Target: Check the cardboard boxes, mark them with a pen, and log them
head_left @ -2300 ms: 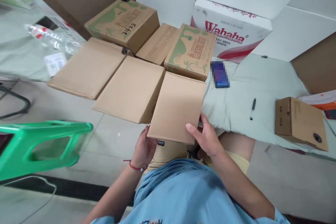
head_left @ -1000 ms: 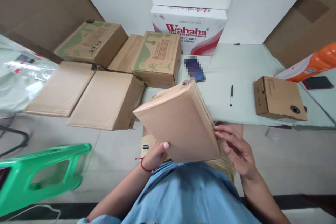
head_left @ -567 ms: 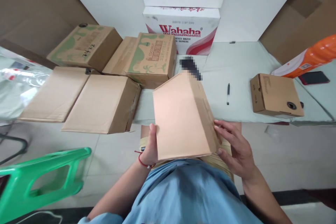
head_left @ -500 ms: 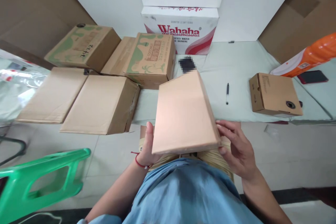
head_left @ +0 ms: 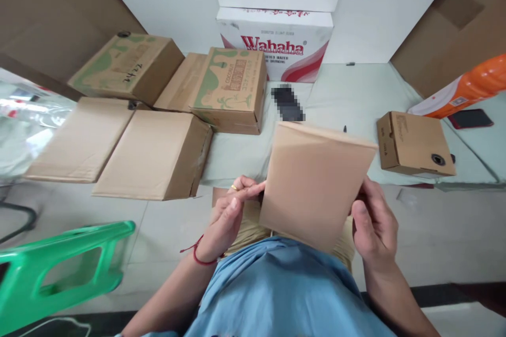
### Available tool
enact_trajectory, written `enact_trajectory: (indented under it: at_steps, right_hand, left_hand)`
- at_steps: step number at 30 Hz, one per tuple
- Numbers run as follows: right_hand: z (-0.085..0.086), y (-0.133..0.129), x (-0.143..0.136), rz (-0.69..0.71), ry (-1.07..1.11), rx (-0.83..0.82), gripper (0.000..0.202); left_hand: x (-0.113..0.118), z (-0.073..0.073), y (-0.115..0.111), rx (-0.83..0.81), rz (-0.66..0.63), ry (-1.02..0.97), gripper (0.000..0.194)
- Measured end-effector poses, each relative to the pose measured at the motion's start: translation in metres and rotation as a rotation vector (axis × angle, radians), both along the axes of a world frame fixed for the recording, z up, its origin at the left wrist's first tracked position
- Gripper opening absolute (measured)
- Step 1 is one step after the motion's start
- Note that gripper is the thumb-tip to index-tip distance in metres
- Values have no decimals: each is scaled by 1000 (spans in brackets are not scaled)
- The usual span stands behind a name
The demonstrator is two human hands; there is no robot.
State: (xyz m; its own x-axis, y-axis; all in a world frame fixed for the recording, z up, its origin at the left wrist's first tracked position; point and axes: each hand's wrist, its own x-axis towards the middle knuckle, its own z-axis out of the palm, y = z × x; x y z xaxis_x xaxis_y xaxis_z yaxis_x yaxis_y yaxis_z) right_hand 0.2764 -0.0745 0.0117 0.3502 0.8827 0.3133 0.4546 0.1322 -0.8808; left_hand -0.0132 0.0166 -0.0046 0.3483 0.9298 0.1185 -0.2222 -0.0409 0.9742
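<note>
A plain brown cardboard box (head_left: 312,184) is tilted in front of my blue shirt, above my lap, its broad face towards me. My right hand (head_left: 373,218) grips its right side, thumb in front of the edge and some fingers hidden behind. At the left edge, my left hand (head_left: 233,210) has its fingers stretched towards the box. A fingertip meets the edge there, and the thumb lies along the fingers. That hand has a ring and a red string bracelet (head_left: 205,253) at the wrist.
Several cardboard boxes (head_left: 142,152) stand on the table's left; a white Wahaha carton (head_left: 276,45) is behind. A pixelated dark item (head_left: 288,102) lies mid-table. Rightward are a small box (head_left: 415,142), an orange bottle (head_left: 462,89) and a phone (head_left: 470,118). A green stool (head_left: 67,274) stands lower left.
The box has turned and shifted right, now covering most of the pen. My left hand's upright thumb has come down and its fingers point at the box's edge. The right hand grips higher up.
</note>
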Motion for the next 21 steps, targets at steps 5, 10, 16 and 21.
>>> enact_trajectory:
  at_steps: [5,10,16,21]
  right_hand:
    - [-5,12,-4,-102,269,-98,45]
    - [-28,13,1,-252,620,-251,45]
    - [-37,2,2,-225,662,-247,53]
    - [-32,-4,10,21,291,-31,50]
  left_hand:
    - [-5,12,-4,213,-207,119,54]
    - [5,36,-10,468,-365,213,67]
    - [13,36,-13,424,-317,181,62]
    - [11,15,-21,212,-115,251,74]
